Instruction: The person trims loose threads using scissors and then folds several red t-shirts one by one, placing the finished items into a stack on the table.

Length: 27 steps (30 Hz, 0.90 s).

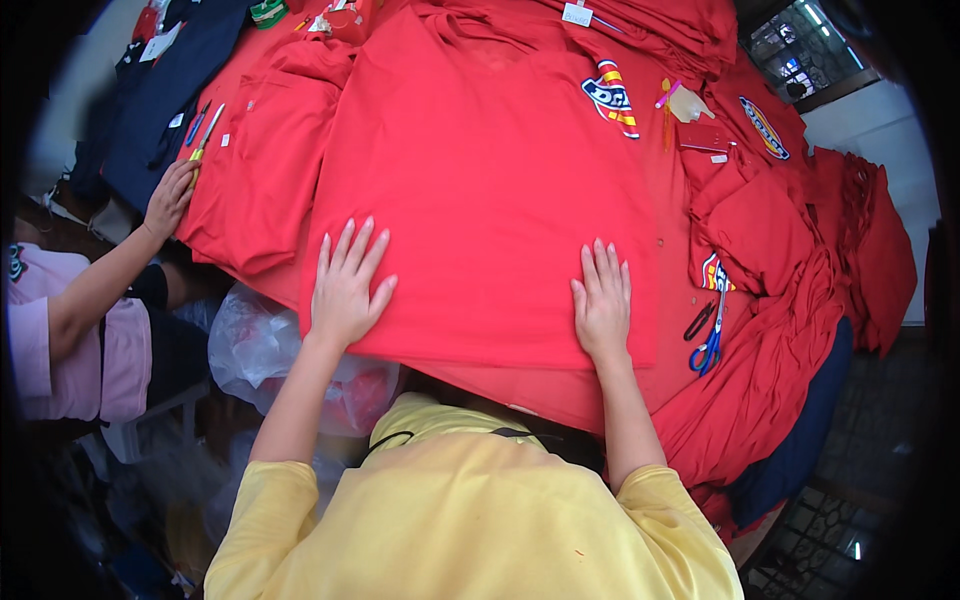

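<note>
A red T-shirt [480, 200] lies spread flat before me, its hem toward my body and a coloured logo patch [611, 99] near its upper right. My left hand [348, 285] rests flat on the shirt's left side near the hem, fingers stretched and thumb apart. On the right side, my right hand [604, 305] presses flat with its fingers pointing away from me. Neither hand holds anything. To the right of my right hand lie blue-handled scissors [708, 345] and small dark thread snips [699, 320].
Heaped red garments [760, 350] cover the right side, and more red cloth [270, 150] lies left. A co-worker's hand [172, 198] is at the left beside yellow-handled scissors [203, 140]. Dark navy garments [170, 110] lie beyond. A clear plastic bag [250, 345] hangs below the table edge.
</note>
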Each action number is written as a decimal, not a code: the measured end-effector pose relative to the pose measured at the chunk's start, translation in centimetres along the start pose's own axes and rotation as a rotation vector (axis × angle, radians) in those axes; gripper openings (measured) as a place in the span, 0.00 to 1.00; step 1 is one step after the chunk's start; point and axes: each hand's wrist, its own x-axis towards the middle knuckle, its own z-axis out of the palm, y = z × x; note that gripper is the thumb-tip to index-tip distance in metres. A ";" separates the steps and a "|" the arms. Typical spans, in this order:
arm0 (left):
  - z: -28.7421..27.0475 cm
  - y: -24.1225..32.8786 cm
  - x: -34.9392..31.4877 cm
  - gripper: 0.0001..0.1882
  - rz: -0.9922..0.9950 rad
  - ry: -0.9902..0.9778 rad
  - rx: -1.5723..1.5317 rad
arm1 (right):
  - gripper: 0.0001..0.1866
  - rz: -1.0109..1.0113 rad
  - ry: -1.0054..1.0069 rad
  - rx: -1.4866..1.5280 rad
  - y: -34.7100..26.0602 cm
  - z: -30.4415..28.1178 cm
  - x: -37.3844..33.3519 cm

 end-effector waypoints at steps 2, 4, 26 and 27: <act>-0.6 0.4 -1.3 0.32 0.023 -0.040 0.007 | 0.27 0.007 -0.003 0.021 -0.5 -0.2 -1.2; -0.9 0.4 -3.1 0.34 0.020 -0.077 0.004 | 0.27 0.028 -0.005 0.054 -1.8 -0.6 -3.3; 4.9 -1.6 24.4 0.26 -0.070 0.081 0.043 | 0.29 -0.034 0.110 -0.081 -1.6 5.4 26.3; 4.8 -1.4 24.2 0.26 -0.082 0.085 0.051 | 0.30 -0.028 0.114 -0.055 -1.5 5.5 26.4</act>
